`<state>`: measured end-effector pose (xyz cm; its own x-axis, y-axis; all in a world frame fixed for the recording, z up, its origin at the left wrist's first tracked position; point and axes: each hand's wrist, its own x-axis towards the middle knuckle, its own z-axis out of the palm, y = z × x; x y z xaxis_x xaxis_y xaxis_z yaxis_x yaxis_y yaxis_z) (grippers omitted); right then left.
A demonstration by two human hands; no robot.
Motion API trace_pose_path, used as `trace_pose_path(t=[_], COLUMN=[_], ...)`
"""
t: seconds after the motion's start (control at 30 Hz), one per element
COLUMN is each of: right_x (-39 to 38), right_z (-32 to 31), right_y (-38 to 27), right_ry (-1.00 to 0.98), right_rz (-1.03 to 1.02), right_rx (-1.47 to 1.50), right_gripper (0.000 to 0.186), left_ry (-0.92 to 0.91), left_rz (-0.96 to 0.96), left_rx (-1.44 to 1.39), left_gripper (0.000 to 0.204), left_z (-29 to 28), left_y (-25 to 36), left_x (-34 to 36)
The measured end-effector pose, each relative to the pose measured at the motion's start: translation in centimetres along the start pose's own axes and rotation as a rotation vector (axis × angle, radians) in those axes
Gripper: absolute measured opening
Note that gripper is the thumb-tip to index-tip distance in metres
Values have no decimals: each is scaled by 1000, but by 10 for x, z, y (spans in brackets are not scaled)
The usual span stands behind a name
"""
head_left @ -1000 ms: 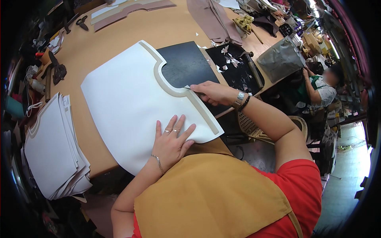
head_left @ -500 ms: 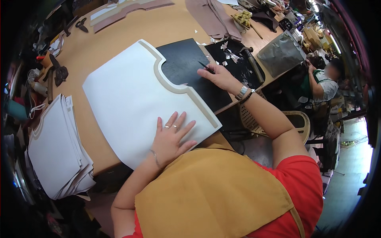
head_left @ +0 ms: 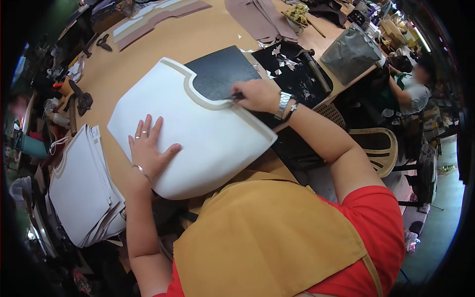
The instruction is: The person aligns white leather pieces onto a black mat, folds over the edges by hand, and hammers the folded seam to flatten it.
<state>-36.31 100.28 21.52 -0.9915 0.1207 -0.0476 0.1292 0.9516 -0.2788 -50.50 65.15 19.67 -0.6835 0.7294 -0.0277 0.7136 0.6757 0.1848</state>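
Note:
A large white sheet panel point(head_left: 198, 148) lies on the table before me, its near side hanging over the edge. A beige strip point(head_left: 184, 74) borders its curved, notched side. My left hand point(head_left: 150, 148) rests flat on the panel with fingers spread. At the notch's near corner, my right hand point(head_left: 260, 95) is closed round a small dark pointed tool point(head_left: 238, 95), whose tip meets the panel's border. Most of the tool is hidden by the fingers, so its kind is unclear. A smooth black board point(head_left: 222, 67) sits partly under the panel.
White panels are stacked point(head_left: 84, 190) at the left. To the right, a hammer point(head_left: 316, 72) lies on a black mat point(head_left: 262, 60) with white scraps, near a grey bin point(head_left: 349, 54). A person point(head_left: 415, 94) sits beyond a cream plastic chair point(head_left: 376, 148).
My left hand has slid left and farther up the panel. My right hand has moved left, bringing the tool down to the panel's border. The panel has turned slightly.

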Motion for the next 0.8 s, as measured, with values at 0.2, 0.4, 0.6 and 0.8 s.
trace_pose_path(t=[0.2, 0.4, 0.6, 0.8], right_x=[-14, -4, 24, 24], right_z=[-18, -3, 41, 61], right_y=[133, 71, -60, -78], right_ry=[330, 494, 264, 74], right_rz=[523, 288, 28, 112], right_rx=[-213, 581, 983, 1119], right_gripper=[33, 51, 45, 32], left_ry=[-130, -422, 516, 107], left_rz=[-124, 132, 64, 50], left_rx=[282, 64, 201, -22], left_gripper=[102, 78, 56, 50], left_z=[-11, -38, 32, -12], left_y=[92, 122, 22, 32], left_x=[-34, -25, 43, 57])
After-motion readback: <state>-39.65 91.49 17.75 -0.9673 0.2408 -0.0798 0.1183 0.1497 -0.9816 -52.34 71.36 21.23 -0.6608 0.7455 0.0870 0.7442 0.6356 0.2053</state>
